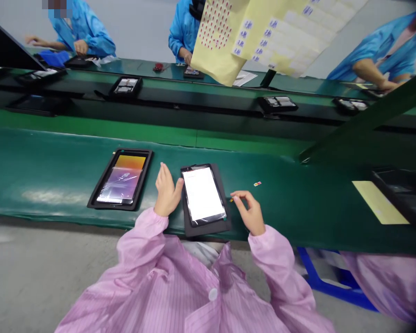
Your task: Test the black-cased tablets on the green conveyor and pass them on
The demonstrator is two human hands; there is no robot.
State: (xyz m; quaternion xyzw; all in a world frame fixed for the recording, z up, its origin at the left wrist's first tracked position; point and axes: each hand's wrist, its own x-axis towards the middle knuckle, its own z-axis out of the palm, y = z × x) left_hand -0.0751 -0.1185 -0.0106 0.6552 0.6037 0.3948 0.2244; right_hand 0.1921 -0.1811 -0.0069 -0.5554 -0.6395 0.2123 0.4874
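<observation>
Black foam tray (204, 230) on green bench (55, 157) carries lit phone (203, 194). L hand (166, 190) just left of tray, fingers together, not gripping. R hand (248, 213) right of tray, fingertips pinching tiny yellowish bit (231, 200), too small to ID. Small label (257, 183) further right of tray; 2nd phone (121, 179) further left.

1. A pink smock (166, 289) covers the torso, its thin, shiny fabric marked with fine vertical stripes.
2. A round white button (212, 294) sits on its front.
3. White fabric (197, 253) shows at the smock's top opening.
4. The left sleeve (142, 243) and right sleeve (275, 263) are loose and gathered at the wrists.
5. The left hand (166, 192) and right hand (249, 212) are bare.
</observation>
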